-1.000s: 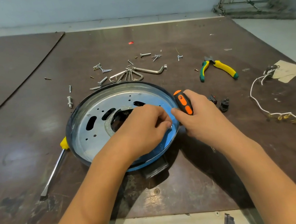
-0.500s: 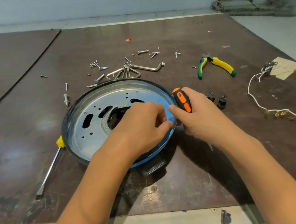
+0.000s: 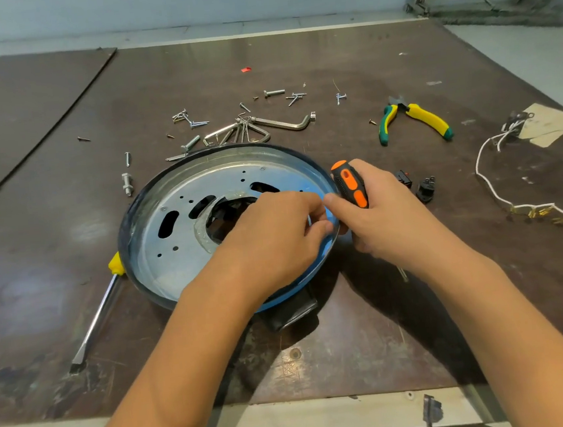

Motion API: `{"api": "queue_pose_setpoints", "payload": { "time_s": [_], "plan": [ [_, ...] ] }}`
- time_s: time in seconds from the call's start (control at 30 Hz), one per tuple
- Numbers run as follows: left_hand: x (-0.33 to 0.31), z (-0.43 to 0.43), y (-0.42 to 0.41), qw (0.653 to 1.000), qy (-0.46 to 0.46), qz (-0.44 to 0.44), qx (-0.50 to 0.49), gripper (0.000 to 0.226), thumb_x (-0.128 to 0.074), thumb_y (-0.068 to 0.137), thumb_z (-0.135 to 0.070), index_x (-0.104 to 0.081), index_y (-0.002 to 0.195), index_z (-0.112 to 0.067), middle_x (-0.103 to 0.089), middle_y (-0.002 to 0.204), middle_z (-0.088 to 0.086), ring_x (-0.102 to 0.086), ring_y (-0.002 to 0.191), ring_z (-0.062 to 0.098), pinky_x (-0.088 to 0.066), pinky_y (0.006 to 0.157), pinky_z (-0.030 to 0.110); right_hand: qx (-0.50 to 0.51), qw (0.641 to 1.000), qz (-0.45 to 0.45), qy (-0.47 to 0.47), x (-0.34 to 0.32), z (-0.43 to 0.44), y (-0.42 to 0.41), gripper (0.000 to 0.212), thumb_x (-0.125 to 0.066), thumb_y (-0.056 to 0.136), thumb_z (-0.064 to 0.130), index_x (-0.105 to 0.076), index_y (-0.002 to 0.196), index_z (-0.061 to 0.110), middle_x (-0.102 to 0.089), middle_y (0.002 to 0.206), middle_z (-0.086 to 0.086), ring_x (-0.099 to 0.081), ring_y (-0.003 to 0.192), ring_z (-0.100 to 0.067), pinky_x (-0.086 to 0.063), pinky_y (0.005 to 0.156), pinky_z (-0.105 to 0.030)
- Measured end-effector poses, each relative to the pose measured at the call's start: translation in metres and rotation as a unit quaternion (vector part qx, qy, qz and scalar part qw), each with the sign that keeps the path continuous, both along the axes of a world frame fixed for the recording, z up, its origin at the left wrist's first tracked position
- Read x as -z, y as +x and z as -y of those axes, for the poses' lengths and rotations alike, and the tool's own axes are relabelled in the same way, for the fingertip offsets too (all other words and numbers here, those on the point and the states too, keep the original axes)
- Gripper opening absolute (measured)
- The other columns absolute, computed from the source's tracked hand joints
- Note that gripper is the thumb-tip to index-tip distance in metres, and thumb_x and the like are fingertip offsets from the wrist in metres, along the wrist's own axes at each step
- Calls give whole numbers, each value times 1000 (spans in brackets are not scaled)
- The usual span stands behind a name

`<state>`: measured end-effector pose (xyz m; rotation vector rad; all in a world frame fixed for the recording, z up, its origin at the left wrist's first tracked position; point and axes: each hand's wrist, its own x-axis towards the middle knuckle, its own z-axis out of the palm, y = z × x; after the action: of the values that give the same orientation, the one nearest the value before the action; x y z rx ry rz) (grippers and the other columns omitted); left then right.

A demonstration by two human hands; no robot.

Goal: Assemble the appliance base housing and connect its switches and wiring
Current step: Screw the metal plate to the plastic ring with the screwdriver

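Left hand (image 3: 275, 238): reaches over the base; its fingers (image 3: 312, 207) are curled, tips pinched together at the rim. Whether anything small sits between them cannot be told.
Right hand (image 3: 387, 217): grips a screwdriver (image 3: 351, 186) by its orange and black handle, with the thumb stretched to meet the left fingertips.
Base (image 3: 178, 230): a round metal dish with slots and holes, lying on the surface (image 3: 354, 344) under and left of the left fingers.
Edges: the raised, blue-lined rim passes directly beneath both sets of fingertips. The near edge of the surface lies back behind the wrists.
Open room: bare surface behind the fingers toward that near edge, crossed only by the forearms. There is a narrow bare strip just right of the right knuckles.
Beyond the fingers: hex keys (image 3: 258, 129) and loose screws (image 3: 192, 122) lie just past the far rim, with pliers (image 3: 415, 119) farther right.
Right of the fingers: two black switches (image 3: 425, 187) lie near the right knuckles. A white wire (image 3: 499, 199) and a paper scrap (image 3: 546, 124) lie well apart.
Left of the fingers: a long screwdriver (image 3: 100, 306) has its yellow handle against the base's left rim.
In the way: a black block (image 3: 293, 312) juts from under the near rim, below the left wrist.
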<state>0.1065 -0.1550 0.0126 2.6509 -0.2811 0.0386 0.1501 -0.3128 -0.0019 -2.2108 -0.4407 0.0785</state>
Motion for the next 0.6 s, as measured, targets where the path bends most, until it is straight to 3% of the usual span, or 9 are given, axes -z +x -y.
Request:
{"api": "queue_pose_setpoints", "payload": {
  "time_s": [0.13, 0.27, 0.43, 0.6],
  "plan": [
    [0, 7, 0, 998, 55, 33, -14, 38, -47, 101, -35, -40, 65, -29, -43, 57, -7, -42, 53, 9, -25, 53, 23, 0, 1000, -2, -4, 0, 0, 0, 14, -59, 98, 32, -51, 95, 21, -56, 79, -1, -55, 66, -17, -43, 54, -28],
    [2, 3, 1, 999, 30, -1, -11, 33, -49, 101, -37, -44, 70, -27, -49, 66, -6, -45, 60, 9, -30, 56, 26, 1, 1000, -13, 14, 0, 0, 0, 16, -60, 98, 31, -49, 90, 20, -53, 74, 0, -48, 58, -16, -37, 53, -27],
    [1, -6, 1, 999, -34, -39, 9, 12, -63, 94, -30, -58, 84, -29, -57, 75, -10, -52, 68, 3, -32, 60, 18, 5, 1000, -2, -7, -2, -2, -1, 17, -60, 98, 31, -51, 97, 17, -56, 79, -5, -54, 67, -20, -46, 56, -35],
    [1, -13, 4, 995, -73, -66, 10, 18, -66, 92, -16, -67, 93, -34, -55, 72, -17, -53, 67, -12, -36, 57, 7, 5, 1000, 0, -4, -2, -1, -2, 17, -60, 98, 32, -50, 92, 19, -53, 76, -2, -49, 63, -16, -40, 54, -30]
  ]
}}
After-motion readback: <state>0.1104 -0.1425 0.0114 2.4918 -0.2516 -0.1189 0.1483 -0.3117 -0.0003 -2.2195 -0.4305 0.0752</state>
